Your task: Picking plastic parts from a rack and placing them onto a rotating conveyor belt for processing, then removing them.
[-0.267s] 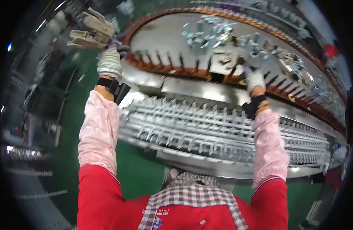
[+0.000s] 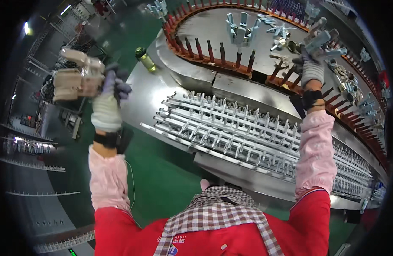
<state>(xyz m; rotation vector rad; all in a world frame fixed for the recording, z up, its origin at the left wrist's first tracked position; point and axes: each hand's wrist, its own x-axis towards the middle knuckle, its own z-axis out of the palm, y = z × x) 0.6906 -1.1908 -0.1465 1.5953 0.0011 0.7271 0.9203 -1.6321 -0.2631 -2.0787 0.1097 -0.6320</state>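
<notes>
My left hand [image 2: 109,98], in a striped glove with dark purple fingertips, is closed around a beige part with several thick prongs [image 2: 79,77]. It is held out at the left, over the green floor. My right hand [image 2: 311,70], gloved alike, reaches over the oval conveyor [image 2: 205,65]. Its fingers are closed on a pale blue-grey pronged metal part [image 2: 319,42], partly hidden by the hand. Upright dark red pegs [image 2: 199,49] line the conveyor. Near the middle stands another pale blue pronged part [image 2: 241,32].
Silver racks with rows of hooks [image 2: 230,123] lie on the metal bench before me. A yellowish bottle with a dark cap [image 2: 145,59] stands at the bench's left end. Loose metal pieces [image 2: 279,34] are scattered inside the conveyor loop. More hooked racks [image 2: 39,166] are at the left.
My left hand has moved left and down with the beige part. My right hand has moved right and up; the pale blue part now shows in it. The whole view has shifted.
</notes>
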